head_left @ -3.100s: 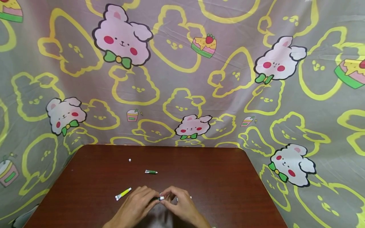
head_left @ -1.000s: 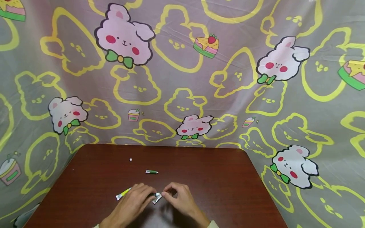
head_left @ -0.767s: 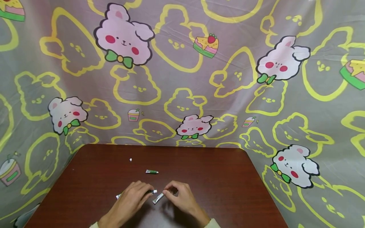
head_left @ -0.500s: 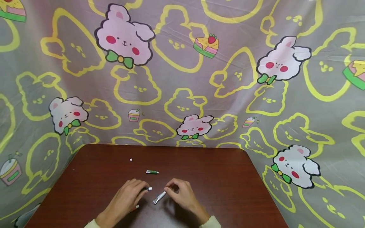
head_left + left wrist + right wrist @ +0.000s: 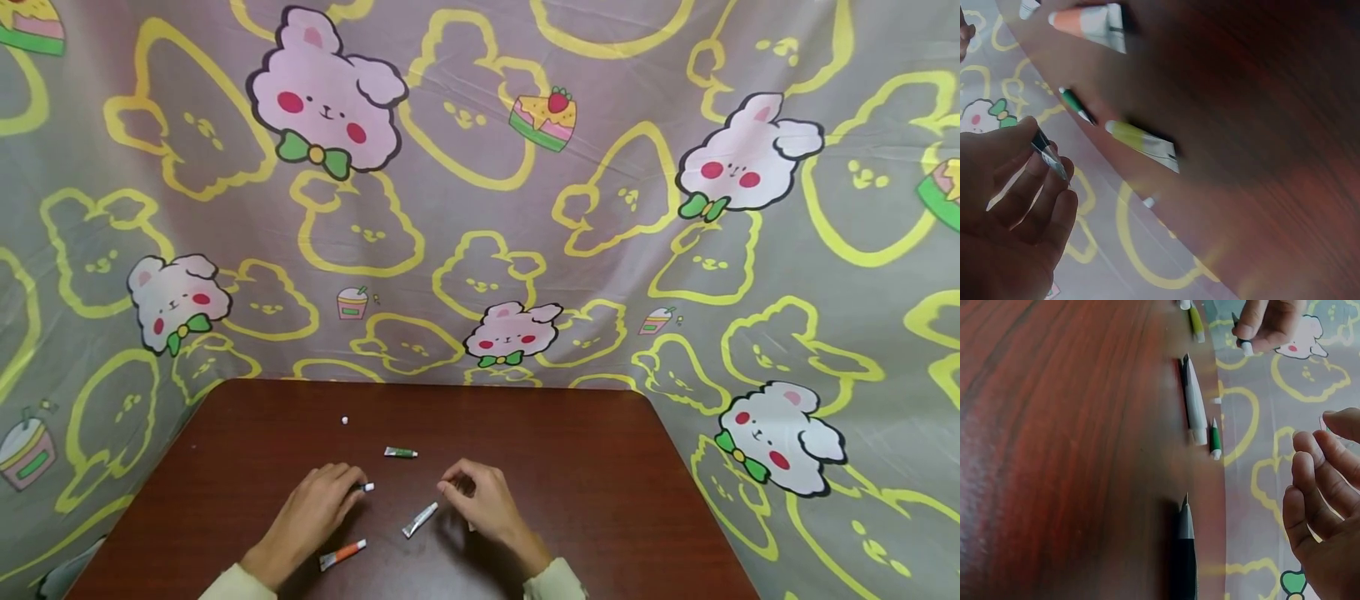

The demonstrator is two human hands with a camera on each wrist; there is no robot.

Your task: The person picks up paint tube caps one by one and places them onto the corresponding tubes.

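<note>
My left hand [image 5: 318, 504] pinches a small dark paint tube [image 5: 1050, 156] with a white cap, held above the table on the left. My right hand [image 5: 483, 504] hovers right of a silver-white paint tube [image 5: 420, 520], apart from its cap end. Its fingers are loosely bent, and nothing shows between them in the right wrist view. Below that hand lies a black tube [image 5: 1185, 550], mostly hidden in the head view. An orange paint tube [image 5: 343, 554] lies close to my left wrist. A yellow tube [image 5: 1141, 144] is hidden behind my left hand in the head view.
Farther back on the brown table [image 5: 540, 442] lie a green paint tube [image 5: 401, 452] and a small white cap [image 5: 345, 420]. Behind the table hangs a patterned curtain [image 5: 480, 208], reaching around both sides.
My left hand has drawn leftward with the dark tube, uncovering the silver-white and orange tubes and covering the yellow one. My right hand has come off the silver-white tube's end, slightly up and right.
</note>
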